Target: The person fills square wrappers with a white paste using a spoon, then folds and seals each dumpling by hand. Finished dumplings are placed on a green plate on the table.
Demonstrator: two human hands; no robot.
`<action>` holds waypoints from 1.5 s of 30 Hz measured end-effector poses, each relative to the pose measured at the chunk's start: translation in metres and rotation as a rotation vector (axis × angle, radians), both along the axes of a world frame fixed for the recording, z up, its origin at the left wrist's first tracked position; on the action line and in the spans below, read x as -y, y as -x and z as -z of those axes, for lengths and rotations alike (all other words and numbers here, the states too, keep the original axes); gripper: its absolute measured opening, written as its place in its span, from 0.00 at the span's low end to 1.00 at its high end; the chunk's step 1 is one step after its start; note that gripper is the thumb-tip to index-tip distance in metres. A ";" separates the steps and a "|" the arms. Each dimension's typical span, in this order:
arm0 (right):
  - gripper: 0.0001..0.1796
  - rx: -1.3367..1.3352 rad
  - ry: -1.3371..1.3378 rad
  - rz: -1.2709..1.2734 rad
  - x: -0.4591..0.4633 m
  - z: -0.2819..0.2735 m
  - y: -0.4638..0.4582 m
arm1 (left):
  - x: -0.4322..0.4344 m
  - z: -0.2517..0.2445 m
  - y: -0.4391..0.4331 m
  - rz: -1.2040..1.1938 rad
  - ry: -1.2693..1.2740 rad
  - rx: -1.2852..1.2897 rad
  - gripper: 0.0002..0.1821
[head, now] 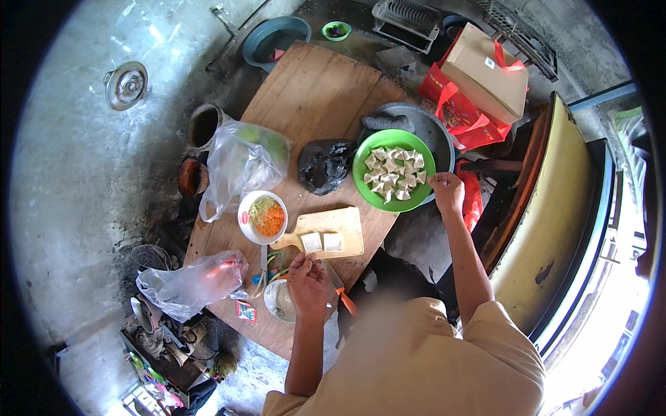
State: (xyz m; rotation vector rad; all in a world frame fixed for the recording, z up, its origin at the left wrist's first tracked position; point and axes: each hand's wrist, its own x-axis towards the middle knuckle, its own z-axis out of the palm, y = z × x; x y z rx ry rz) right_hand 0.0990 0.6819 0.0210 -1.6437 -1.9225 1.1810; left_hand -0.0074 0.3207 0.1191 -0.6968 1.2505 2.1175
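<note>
My left hand (307,281) is raised just below a wooden cutting board (341,218), its fingers curled; whether it holds something small is unclear. Two square dough wrappers (332,242) lie on the board. My right hand (446,190) is at the right rim of a green plastic plate (364,192), fingertips pinched together; I cannot tell if anything is between them. Several folded dumplings (391,179) sit on the plate. Left of the board stands a white bowl (243,229) with shredded orange and pale green vegetables (269,216). Beside my left hand is another bowl (276,301), partly hidden.
A knife with an orange handle (346,301) lies at the table edge. A black plastic bag (323,166) and clear plastic bags (250,161) stand on the wooden table (317,78). The plate rests over a grey stone mortar (442,140). Red bags (468,119) are at the right.
</note>
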 end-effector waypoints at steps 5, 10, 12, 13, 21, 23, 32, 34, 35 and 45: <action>0.10 0.060 -0.366 -0.209 0.010 -0.018 0.002 | -0.002 -0.002 0.006 -0.052 0.017 0.011 0.12; 0.10 0.092 -0.416 -0.303 0.029 -0.038 0.004 | 0.008 -0.003 0.003 -0.075 -0.034 -0.010 0.12; 0.10 0.072 -0.431 -0.275 0.036 -0.044 0.005 | 0.023 0.000 0.000 0.018 0.082 -0.138 0.13; 0.09 0.008 -0.590 -0.325 0.038 -0.047 0.005 | 0.038 0.000 -0.004 0.051 0.107 -0.226 0.13; 0.14 -0.274 -0.349 -0.606 0.145 -0.051 -0.018 | 0.183 0.009 -0.027 0.543 1.206 -0.568 0.10; 0.19 -0.144 -0.096 -0.729 0.189 -0.039 -0.031 | 0.198 0.017 -0.030 0.531 1.196 -0.527 0.09; 0.38 0.111 0.074 -0.847 0.325 0.011 -0.072 | 0.153 0.058 0.042 0.650 1.011 -1.246 0.09; 0.38 0.094 0.002 -0.860 0.333 0.003 -0.073 | 0.121 0.078 0.054 0.728 0.789 -1.105 0.12; 0.38 0.029 0.038 -0.867 0.336 -0.003 -0.072 | 0.106 0.088 0.060 0.804 0.741 -1.093 0.16; 0.40 -0.004 0.193 -0.820 0.390 -0.024 -0.042 | 0.047 0.119 0.082 1.238 1.162 -1.452 0.31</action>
